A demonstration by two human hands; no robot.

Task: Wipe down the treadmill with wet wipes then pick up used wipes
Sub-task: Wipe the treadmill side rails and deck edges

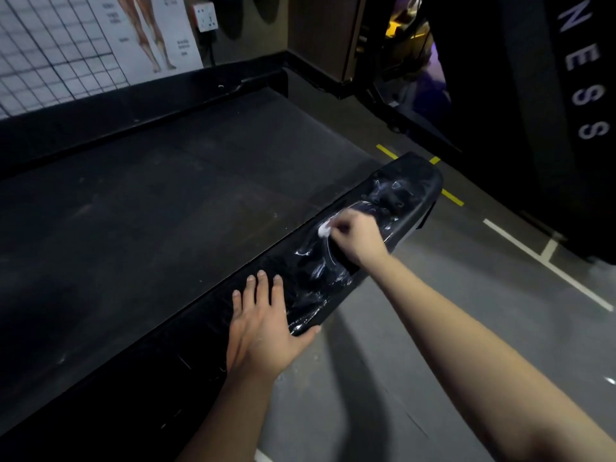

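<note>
Head view: wiping the treadmill (173,208) side rail (411,181).
Right hand (358,240) pinches a bunched wet wipe (324,230) on the rail's far end; left hand (263,323) lies flat, fingers straight, nearer. Best to press evenly in overlapping strokes along the rail.

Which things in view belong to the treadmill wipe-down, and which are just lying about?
Job: small white crumpled wet wipe, pinched by right hand; glossy black treadmill side rail, wet-streaked; left hand, flat on that rail; dark grey treadmill belt.
Lying about: leg-anatomy wall poster; white wall socket; black wire grid panel; white painted floor line.
</note>
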